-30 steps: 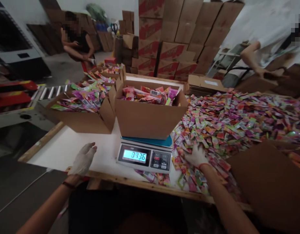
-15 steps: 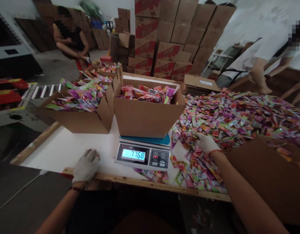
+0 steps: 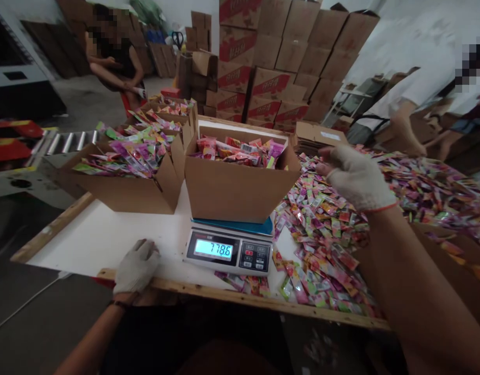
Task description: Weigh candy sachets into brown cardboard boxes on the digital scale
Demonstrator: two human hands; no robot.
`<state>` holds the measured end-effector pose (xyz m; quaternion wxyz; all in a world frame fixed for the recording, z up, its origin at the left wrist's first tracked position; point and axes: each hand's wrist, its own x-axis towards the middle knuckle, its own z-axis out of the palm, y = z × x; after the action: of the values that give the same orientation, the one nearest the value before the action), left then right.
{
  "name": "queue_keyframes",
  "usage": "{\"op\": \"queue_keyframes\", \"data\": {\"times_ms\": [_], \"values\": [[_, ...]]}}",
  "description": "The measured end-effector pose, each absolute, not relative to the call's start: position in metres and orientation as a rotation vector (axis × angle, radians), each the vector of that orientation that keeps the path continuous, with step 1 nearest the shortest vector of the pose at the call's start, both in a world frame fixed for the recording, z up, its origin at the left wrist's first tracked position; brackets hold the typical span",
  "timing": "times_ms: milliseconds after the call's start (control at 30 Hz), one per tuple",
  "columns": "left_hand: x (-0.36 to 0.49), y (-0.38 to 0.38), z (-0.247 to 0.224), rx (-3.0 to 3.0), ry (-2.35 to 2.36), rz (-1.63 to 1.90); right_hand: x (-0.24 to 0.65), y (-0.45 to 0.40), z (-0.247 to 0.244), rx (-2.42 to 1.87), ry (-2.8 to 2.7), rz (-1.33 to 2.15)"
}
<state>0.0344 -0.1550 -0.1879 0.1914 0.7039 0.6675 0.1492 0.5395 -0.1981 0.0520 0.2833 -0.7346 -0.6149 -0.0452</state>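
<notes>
My left hand (image 3: 136, 266), in a pale knit glove, rests flat on the white tabletop (image 3: 87, 245) by its wooden front edge, fingers spread and holding nothing. My right hand (image 3: 359, 177), gloved with bare fingertips, is raised over the heap of small candy packets (image 3: 321, 208). Its thumb and forefinger are apart, and no packet shows between them. Left of it, an open cardboard box (image 3: 240, 190) full of red and purple packets (image 3: 240, 149) stands on a digital scale (image 3: 228, 250). The lit display shows the digits 7786.
Another filled box (image 3: 126, 192) stands left, with more behind it. A brown carton (image 3: 454, 234) is at the right. Flattened cardboard (image 3: 318, 136) lies at the back, before stacked cartons (image 3: 275, 62). One person (image 3: 115, 57) sits far left; another (image 3: 404, 104) leans over the heap.
My right hand has lifted off the packet heap and moved up and slightly right. The scale's digits went from 7768 to 7786. My left hand stays in place.
</notes>
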Motion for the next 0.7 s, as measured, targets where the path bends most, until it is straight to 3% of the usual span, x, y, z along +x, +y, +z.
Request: {"op": "queue_keyframes", "data": {"times_ms": [100, 267, 367, 500, 633, 700], "values": [[0.038, -0.153, -0.185, 1.762, 1.900, 0.542, 0.493, -0.168, 0.090, -1.594, -1.818, -0.092], [0.073, -0.142, -0.126, 1.338, 1.592, 1.205, 0.445, -0.127, 0.101, -1.616, -2.232, 0.298], [0.107, -0.132, -0.058, 1.499, 1.164, 1.418, 0.449, -0.124, 0.097, -1.543, -2.020, 0.216], [0.147, -0.106, 0.011, 1.692, 0.842, 1.353, 0.486, -0.157, 0.108, -1.537, -1.556, -0.026], [0.166, -0.066, -0.001, 1.363, 0.772, 1.476, 0.527, -0.208, 0.114, -1.870, -1.396, -0.541], [0.170, -0.049, -0.032, 1.147, 0.883, 1.453, 0.532, -0.219, 0.102, -1.872, -1.536, -0.562]]}}
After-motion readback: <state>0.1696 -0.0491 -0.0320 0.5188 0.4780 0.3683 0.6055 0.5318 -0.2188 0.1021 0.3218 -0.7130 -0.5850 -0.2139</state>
